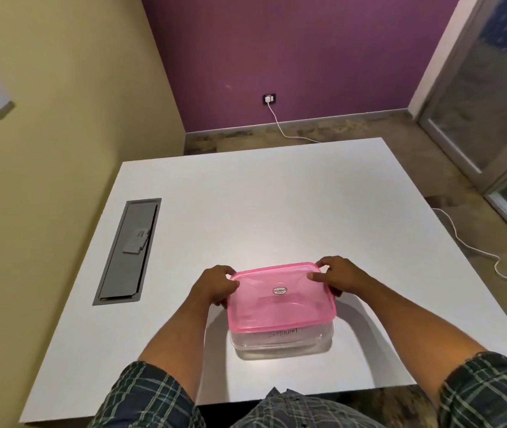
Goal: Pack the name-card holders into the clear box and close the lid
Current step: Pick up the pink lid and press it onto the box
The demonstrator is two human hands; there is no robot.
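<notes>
A: Head view: sealing the pink lid (280, 296) onto the clear box (281, 341), near table (277, 196) edge, centre

B: Left hand (215, 287), right hand (340, 278) pinching far corners; likely needing pressing down along near rim; card holders not discernible inside

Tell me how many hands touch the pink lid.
2. The left hand grips the pink lid at its left edge; the right hand grips its far right corner.

Both forearms reaching forward; left hand (215, 284) and right hand (337, 278) curled, thumbs on top, gripping opposite far corners.
</notes>
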